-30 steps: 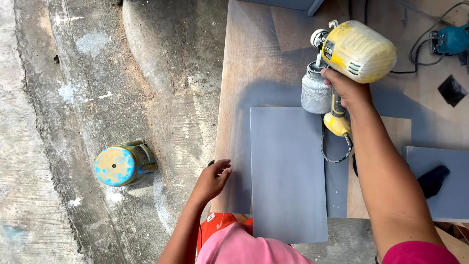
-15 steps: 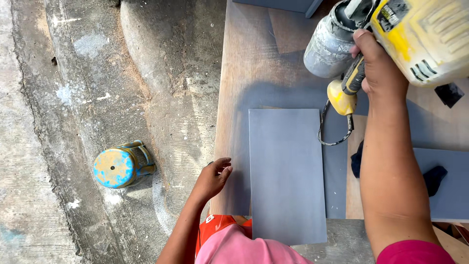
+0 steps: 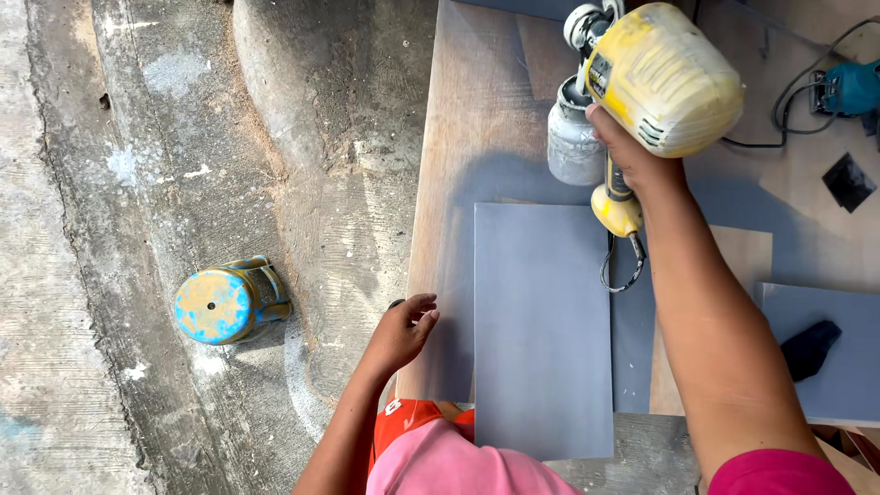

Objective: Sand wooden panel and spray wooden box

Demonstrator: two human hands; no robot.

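The grey panel at lower centre of the worktop looks evenly coated. The right hand grips the yellow spray gun above it; the left hand, loosely curled, rests empty at the worktop edge.

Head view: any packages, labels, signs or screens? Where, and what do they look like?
No packages, signs or screens.
Sprayer, in right hand above grey panel: small dark label patch on yellow body, too blurred to describe.
Shirt, bottom edge: small white mark on orange.
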